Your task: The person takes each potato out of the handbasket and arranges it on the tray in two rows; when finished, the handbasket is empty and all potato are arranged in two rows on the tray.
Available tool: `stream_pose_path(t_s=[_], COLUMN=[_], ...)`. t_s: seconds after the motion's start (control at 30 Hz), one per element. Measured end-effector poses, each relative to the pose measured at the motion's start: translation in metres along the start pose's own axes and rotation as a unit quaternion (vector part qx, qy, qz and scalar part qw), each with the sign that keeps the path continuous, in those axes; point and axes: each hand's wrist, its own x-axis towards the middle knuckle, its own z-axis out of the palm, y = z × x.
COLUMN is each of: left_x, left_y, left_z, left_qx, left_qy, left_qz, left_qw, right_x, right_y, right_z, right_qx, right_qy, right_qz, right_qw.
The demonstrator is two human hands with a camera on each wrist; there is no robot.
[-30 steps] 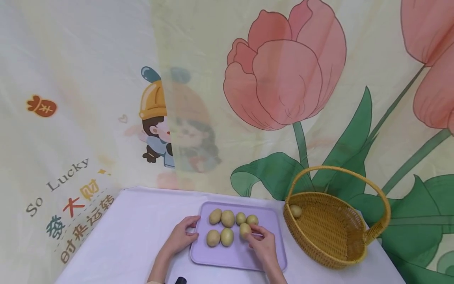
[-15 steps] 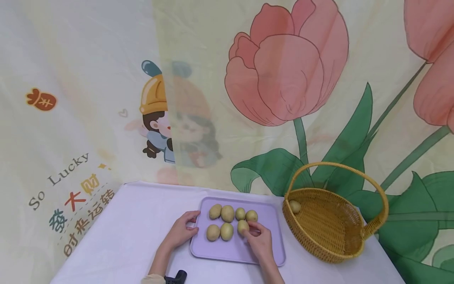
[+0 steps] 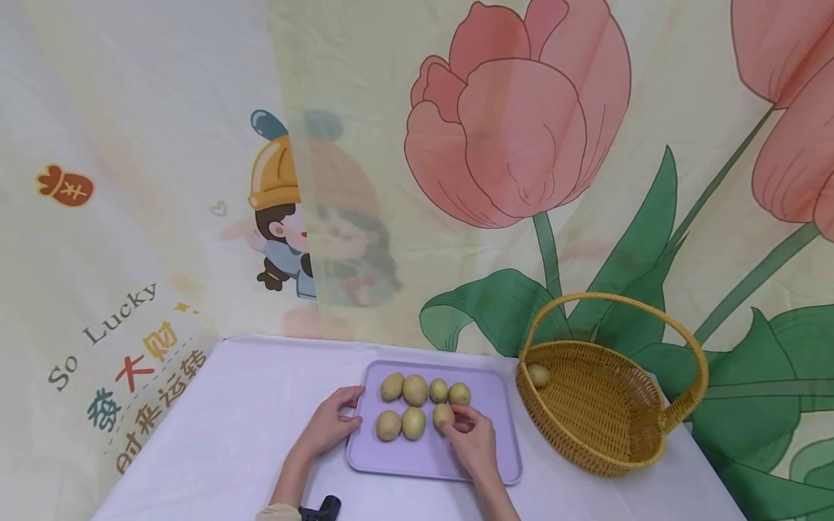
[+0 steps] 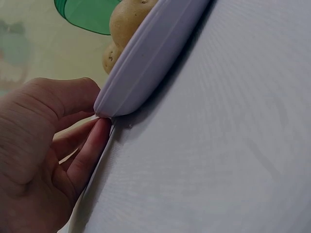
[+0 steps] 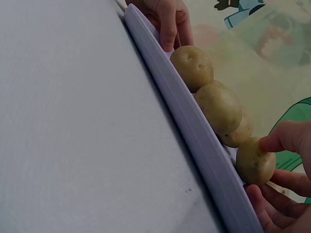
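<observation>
In the head view, a lilac tray [image 3: 417,463] on the table bears several potatoes in two rows, a back row [image 3: 415,391] and a front row [image 3: 413,423]. My right hand [image 3: 474,443] pinches the rightmost potato of the front row [image 5: 255,161] between thumb and fingers, low over the tray. My left hand [image 3: 328,422] holds the tray's left edge. In the left wrist view, the left thumb and fingertips meet the tray's rim [image 4: 141,63] at its corner. Part of the potatoes in that view is hidden behind the rim.
A wicker basket [image 3: 596,459] with a tall arched handle stands right of the tray, with one potato [image 3: 538,375] at its left inside. White cloth [image 3: 260,391] covers the table. A printed curtain [image 3: 365,181] hangs right behind it.
My right hand has shifted the pinched potato slightly left and toward me, apart from the back row. My left hand stays at the tray's edge. The head view has tilted a little.
</observation>
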Motion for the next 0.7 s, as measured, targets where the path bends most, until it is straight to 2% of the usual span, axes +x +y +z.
stream_pose_path(t_s=[0.3, 0.7], left_x=[-0.0001, -0.0001], left_y=[0.0009, -0.0012], left_z=[0.0015, 0.0028], left_qx=[0.014, 0.026], left_qy=[0.006, 0.006], left_qz=[-0.005, -0.001], left_qw=[0.9999, 0.9997], right_x=[-0.002, -0.007], right_y=[-0.0026, -0.0033], right_z=[0.0003, 0.0042], right_qx=[-0.031, -0.037], right_qy=[0.0, 0.004], right_qz=[-0.007, -0.034], right_qw=[0.9995, 0.9987])
